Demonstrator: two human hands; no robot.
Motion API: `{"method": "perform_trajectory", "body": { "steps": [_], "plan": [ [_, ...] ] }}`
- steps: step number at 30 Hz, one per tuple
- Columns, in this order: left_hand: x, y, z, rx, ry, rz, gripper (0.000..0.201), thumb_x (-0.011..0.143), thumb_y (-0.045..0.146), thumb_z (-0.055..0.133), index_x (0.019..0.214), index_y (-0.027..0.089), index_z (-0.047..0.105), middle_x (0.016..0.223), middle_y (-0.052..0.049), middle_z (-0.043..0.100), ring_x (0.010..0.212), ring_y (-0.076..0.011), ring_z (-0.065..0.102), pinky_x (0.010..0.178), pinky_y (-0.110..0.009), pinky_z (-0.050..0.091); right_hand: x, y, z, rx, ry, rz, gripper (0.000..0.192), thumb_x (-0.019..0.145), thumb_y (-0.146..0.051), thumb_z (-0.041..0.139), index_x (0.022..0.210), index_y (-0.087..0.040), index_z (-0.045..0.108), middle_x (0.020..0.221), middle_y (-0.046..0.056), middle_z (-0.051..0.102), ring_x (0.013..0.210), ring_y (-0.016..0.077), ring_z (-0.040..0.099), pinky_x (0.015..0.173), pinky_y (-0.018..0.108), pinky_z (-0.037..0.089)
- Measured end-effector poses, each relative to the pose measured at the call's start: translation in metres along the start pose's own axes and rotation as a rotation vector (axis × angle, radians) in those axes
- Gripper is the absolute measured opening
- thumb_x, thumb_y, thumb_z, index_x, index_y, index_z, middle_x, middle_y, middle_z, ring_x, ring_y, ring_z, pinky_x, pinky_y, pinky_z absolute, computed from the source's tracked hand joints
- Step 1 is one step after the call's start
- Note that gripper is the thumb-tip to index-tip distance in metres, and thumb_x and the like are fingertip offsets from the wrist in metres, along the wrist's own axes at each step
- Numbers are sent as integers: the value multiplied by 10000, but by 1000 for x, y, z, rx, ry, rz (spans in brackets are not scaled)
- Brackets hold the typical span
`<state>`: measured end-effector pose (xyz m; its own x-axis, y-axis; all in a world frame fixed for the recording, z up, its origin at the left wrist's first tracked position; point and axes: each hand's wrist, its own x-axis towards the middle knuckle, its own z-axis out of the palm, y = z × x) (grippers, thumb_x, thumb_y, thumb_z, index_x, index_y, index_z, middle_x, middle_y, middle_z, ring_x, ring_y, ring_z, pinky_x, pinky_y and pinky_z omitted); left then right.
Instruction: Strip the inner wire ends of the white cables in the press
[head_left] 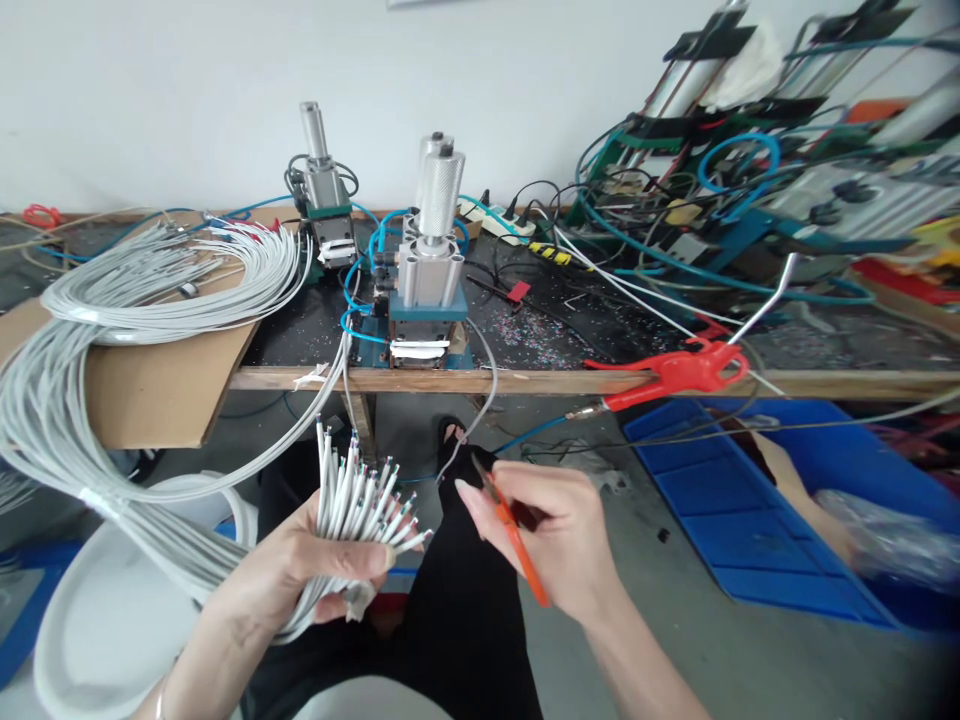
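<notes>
Two hands are working low in the view, in front of a wooden workbench edge [525,381]. The left hand [300,570] is closing around a bundle of grey cables [352,500], fingers wrapped tight and thumb pressing across the front, so the stripped ends are fanning upward above the fist — small coloured inner wires are showing at the tips. The rest of the bundle is trailing away to the left in a long loop, joining a larger coil of grey cables [165,275] lying on a cardboard sheet [150,395] on the bench. The right hand [559,535] is pinching an orange-handled tool [517,545] — scissors or snips, I cannot tell which — between thumb and forefinger, its dark tip pointing up and left toward the cable ends, near them but not touching. On the bench behind, a pneumatic press [431,270] with a knurled metal cylinder is standing near the edge, with a second, smaller press [326,195] further back, blue air hoses running between them. To the right, a red air blow gun [675,372] is lying along the bench edge, and a blue plastic bin [720,500] is sitting on the floor below it.
</notes>
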<state>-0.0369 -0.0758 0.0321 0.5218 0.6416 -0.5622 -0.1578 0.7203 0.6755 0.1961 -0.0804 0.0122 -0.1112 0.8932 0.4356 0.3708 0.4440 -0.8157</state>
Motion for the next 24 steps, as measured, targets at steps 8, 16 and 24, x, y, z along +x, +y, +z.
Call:
{"method": "perform_trajectory", "body": {
  "steps": [8, 16, 24],
  "plan": [
    [-2, -1, 3, 9, 22, 4, 319, 635, 266, 931, 847, 85, 777, 496, 5, 599, 352, -32, 414, 342, -154, 200, 18, -13, 4, 275, -155, 160, 202, 900, -361, 765, 824, -184, 825, 674, 19, 663, 554, 112, 522, 486, 234, 395],
    [-1, -1, 2, 21, 11, 17, 324, 656, 287, 918, 877, 80, 803, 520, 3, 590, 358, -25, 412, 346, -159, 176, 20, -12, 20, 105, 35, -109, 305, 923, -223, 709, 633, -176, 625, 592, -11, 532, 527, 107, 452, 488, 256, 345],
    [1, -2, 3, 38, 24, 36, 324, 665, 296, 925, 888, 92, 809, 553, 5, 588, 383, -39, 409, 347, -167, 215, 24, -6, 7, 366, 69, 366, 343, 825, -427, 814, 621, -178, 696, 483, -41, 496, 437, 87, 400, 425, 233, 272]
  ]
}}
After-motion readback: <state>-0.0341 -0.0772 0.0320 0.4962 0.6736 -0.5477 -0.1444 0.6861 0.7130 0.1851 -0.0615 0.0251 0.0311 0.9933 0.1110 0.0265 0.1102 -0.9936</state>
